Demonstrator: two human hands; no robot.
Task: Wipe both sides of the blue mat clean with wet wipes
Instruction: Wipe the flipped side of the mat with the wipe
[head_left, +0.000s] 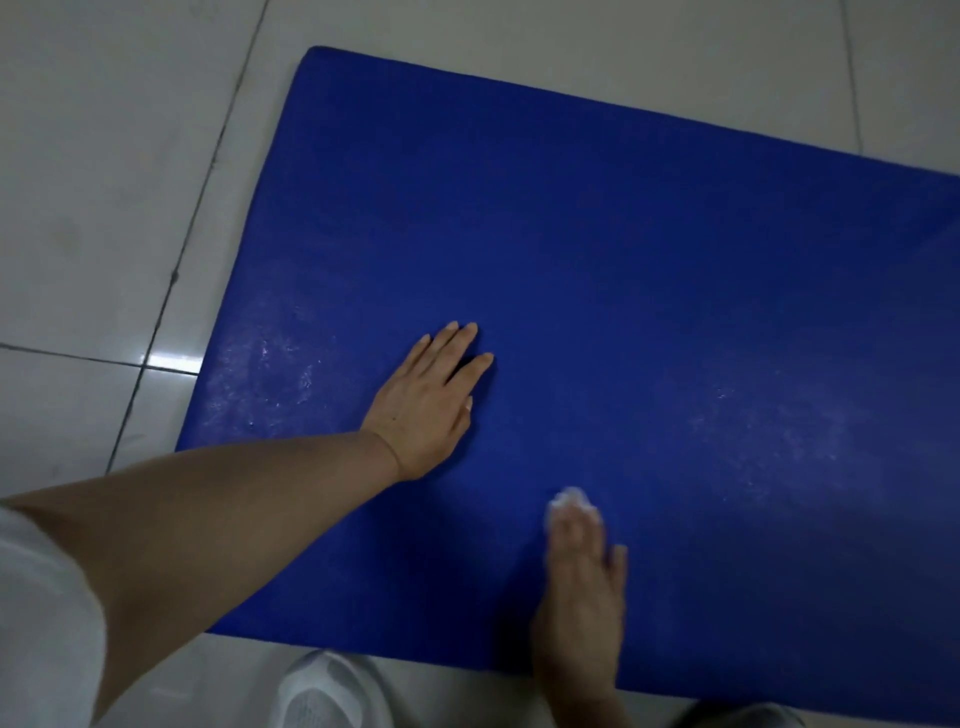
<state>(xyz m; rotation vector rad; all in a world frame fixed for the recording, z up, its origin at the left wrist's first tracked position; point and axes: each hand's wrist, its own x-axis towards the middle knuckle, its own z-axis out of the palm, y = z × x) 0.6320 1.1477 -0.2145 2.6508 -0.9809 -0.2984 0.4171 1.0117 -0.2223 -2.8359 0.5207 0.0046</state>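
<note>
The blue mat (597, 270) lies flat on the tiled floor (104, 182), one corner pointing toward the far left of the floor and its near edge running just in front of the person's white shoe (327, 691). Only one face of the mat shows; the underside is hidden, so how much of the task is done cannot be read beyond this top face being worked.

The left hand (426, 405) rests palm-down on the mat near its left end, fingers straight and slightly spread, gripping nothing. It likely sits there as a brace, pinning the mat so it does not slide on the smooth tiles under the wiping strokes.

The right hand (584, 577) is on the mat close to its near edge, blurred by motion. A white wet wipe (571, 501) shows under and just beyond its fingertips, pressed against the surface. The fingers look mostly flat over the wipe, but the blur hides whether any of them curl round it.

Pale streaks (270, 374) show near the mat's left edge, and another patch lies toward the right. Whether these are damp sheen or leftover grime cannot be told.
</note>
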